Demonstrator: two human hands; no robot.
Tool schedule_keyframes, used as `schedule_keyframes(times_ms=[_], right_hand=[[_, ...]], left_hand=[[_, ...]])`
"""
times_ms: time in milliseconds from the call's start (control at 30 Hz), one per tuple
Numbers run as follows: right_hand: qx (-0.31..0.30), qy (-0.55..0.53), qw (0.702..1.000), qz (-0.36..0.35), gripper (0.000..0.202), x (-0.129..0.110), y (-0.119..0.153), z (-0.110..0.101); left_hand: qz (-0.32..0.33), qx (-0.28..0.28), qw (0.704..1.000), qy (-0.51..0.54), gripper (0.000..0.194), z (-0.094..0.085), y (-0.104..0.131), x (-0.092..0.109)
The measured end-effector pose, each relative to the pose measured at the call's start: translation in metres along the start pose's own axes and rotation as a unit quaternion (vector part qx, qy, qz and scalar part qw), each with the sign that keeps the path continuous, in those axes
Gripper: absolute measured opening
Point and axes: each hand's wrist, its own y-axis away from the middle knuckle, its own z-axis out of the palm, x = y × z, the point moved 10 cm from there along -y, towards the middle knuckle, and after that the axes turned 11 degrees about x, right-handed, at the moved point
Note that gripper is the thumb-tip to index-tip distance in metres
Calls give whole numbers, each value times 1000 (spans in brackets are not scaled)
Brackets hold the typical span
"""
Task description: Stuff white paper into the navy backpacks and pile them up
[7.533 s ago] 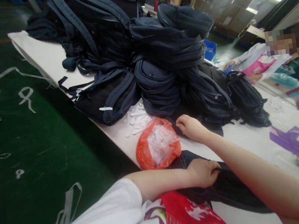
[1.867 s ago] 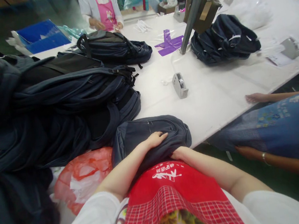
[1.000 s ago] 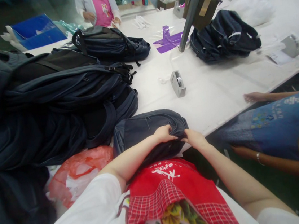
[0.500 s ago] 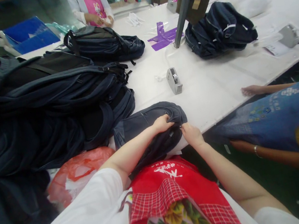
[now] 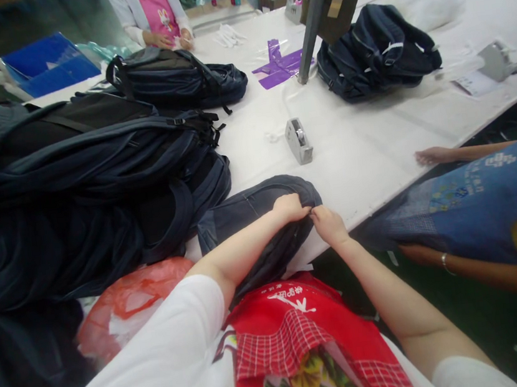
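A dark navy backpack (image 5: 237, 212) lies on its side at the near edge of the white table (image 5: 357, 150), in front of my red apron. My left hand (image 5: 292, 207) is closed on the fabric near the backpack's right end. Right beside it, my right hand (image 5: 329, 224) pinches the bag's edge, and the fingertips of both hands almost meet. The small part between them, perhaps a zipper pull, is too small to make out. Just beyond the hands stands a grey tape dispenser (image 5: 299, 141).
Stacked navy backpacks (image 5: 95, 169) fill the left side, above a red plastic bag (image 5: 134, 296). Another backpack (image 5: 377, 53) sits beyond a metal post (image 5: 315, 20). Purple tape (image 5: 283, 68) marks the tabletop. One co-worker (image 5: 161, 14) stands across; another's hand (image 5: 435, 156) rests at the right edge.
My left hand has moved right along the backpack, up to my right hand. The bag's raised top flap now lies smoother. The view has shifted slightly.
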Motion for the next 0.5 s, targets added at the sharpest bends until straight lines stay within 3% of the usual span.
schedule_keyframes(times_ms=[100, 233, 400, 500], right_hand=[[4, -14, 1000, 7, 29, -8, -4, -4], [-22, -69, 997, 16, 30, -30, 6, -1], [-150, -184, 963, 126, 20, -46, 14, 46], [-261, -299, 891, 219, 27, -46, 23, 85]], left_hand=[[30, -11, 999, -6, 42, 3, -8, 9], [37, -11, 999, -16, 37, 3, -18, 4], [35, 5, 999, -14, 37, 1, -29, 2], [34, 15, 999, -3, 36, 6, -31, 5]])
